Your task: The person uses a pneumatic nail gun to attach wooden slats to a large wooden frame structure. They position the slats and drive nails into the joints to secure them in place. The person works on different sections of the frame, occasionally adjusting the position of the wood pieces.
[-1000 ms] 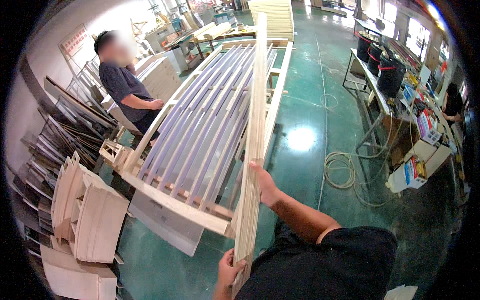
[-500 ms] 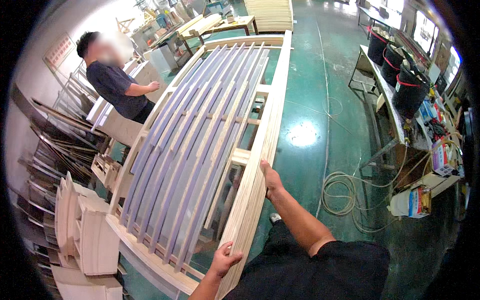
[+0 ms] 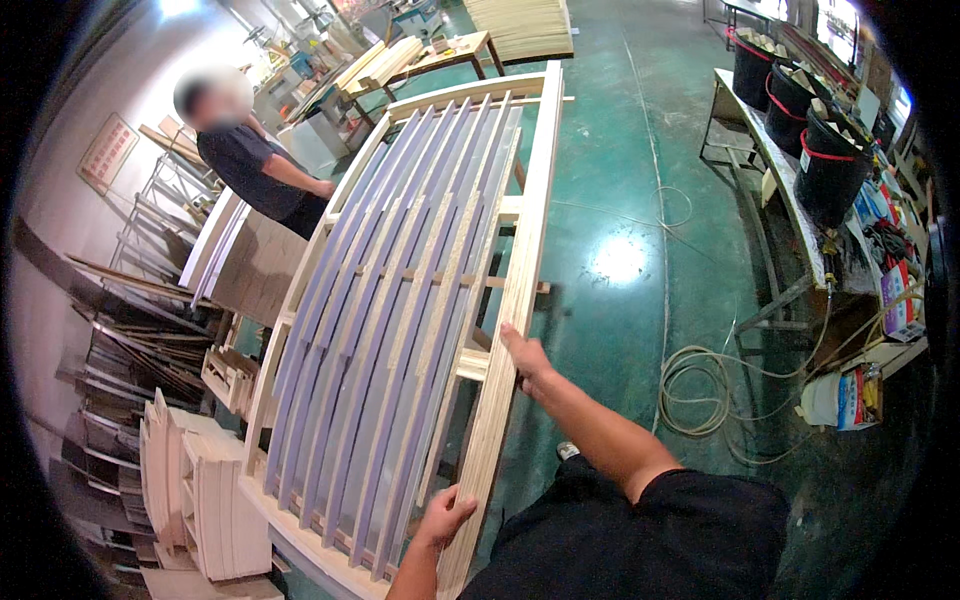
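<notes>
A large wooden frame (image 3: 537, 205) stretches away in front of me, with long parallel slats (image 3: 410, 265) in light wood and grey-purple set across its opening. My left hand (image 3: 443, 517) is closed on the near part of its right side rail, fingers curled at the inner edge. Farther up the same rail, my right hand (image 3: 527, 358) grips from the outer side, its fingers partly hidden. Across the frame stands another person (image 3: 262, 165) in a dark shirt, one hand (image 3: 322, 188) at the far left rail. A crossbar end (image 3: 543, 288) pokes out past the right rail.
Curved pale wood pieces (image 3: 205, 500) are stacked at the lower left, near racks of thin strips (image 3: 130, 340). On the right, black buckets (image 3: 832, 170) stand on a long bench (image 3: 745, 130). A coiled hose (image 3: 695, 390) lies on the green floor.
The frame has shifted left relative to the crossbar under it, whose end now shows past the right rail. Both my hands stay on the rail. The other person's hand has reached the left rail.
</notes>
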The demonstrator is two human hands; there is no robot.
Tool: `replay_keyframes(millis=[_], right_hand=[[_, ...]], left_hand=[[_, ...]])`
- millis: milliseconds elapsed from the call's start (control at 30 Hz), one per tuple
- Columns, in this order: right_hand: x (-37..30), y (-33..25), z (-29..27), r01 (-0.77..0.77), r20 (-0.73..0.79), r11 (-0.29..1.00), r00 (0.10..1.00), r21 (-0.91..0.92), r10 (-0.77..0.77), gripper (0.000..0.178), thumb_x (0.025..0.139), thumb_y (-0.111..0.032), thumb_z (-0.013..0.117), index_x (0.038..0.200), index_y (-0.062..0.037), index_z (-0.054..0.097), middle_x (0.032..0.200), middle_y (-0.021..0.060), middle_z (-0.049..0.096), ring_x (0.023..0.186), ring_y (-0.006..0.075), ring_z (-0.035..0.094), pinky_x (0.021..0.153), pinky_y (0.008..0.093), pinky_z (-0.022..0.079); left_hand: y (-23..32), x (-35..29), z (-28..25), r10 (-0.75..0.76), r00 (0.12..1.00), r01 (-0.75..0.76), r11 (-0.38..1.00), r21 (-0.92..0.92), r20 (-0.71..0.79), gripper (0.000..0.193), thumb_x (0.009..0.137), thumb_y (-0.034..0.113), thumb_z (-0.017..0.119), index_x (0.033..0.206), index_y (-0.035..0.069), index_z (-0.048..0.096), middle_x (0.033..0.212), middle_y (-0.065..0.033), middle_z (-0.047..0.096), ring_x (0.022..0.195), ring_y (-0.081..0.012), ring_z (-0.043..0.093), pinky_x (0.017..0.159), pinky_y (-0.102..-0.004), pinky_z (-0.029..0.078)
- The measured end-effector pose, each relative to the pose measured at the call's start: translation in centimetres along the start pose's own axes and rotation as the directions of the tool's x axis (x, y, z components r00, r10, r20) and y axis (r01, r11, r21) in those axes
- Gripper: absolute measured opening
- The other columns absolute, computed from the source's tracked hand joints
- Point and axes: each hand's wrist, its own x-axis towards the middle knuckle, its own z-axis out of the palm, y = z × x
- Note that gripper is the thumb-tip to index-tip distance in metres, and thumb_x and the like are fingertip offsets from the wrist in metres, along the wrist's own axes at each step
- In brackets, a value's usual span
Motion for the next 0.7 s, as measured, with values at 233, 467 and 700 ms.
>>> replay_keyframes(millis=[233,467,700], right_hand=[[-0.3,-0.7,-1.1,-0.079,0.007,0.911,0.996,-0.405,0.090,0.108,0.087,-0.066,0.072,0.146,0.0161,0.032,0.141,0.0325,0.049,0.124,0.0399,0.057,0.099,0.0568,0.048],[-0.3,-2.0,-3.6,0.183,0.167,0.310,0.983,-0.933,-0.079,0.083,0.090,-0.059,0.070,0.134,0.0096,0.058,0.142,0.0338,0.047,0.132,0.0495,0.049,0.109,0.0542,0.044],[2.1,-0.1,-5.2,0.339,0.203,0.554,0.935,-0.761,-0.292,0.075,0.086,-0.030,0.080,0.142,0.0058,0.046,0.127,0.0202,0.060,0.118,0.0282,0.059,0.104,0.0409,0.047]], left_hand=[[-0.2,0.3,4.3,0.200,0.934,0.105,0.639,0.762,-0.297,0.088,0.071,0.033,0.088,0.137,-0.006,0.045,0.123,-0.0263,0.057,0.120,-0.0454,0.053,0.099,-0.0538,0.046],[-4.1,1.6,4.9,0.375,0.869,0.013,0.636,0.772,-0.323,0.084,0.072,0.029,0.086,0.136,-0.006,0.046,0.119,-0.0254,0.057,0.115,-0.0467,0.053,0.096,-0.0549,0.046],[0.1,-0.3,4.7,0.350,0.835,0.076,0.692,0.718,-0.426,0.077,0.073,0.024,0.085,0.137,0.000,0.050,0.125,-0.0202,0.056,0.115,-0.0431,0.055,0.094,-0.0519,0.050]])
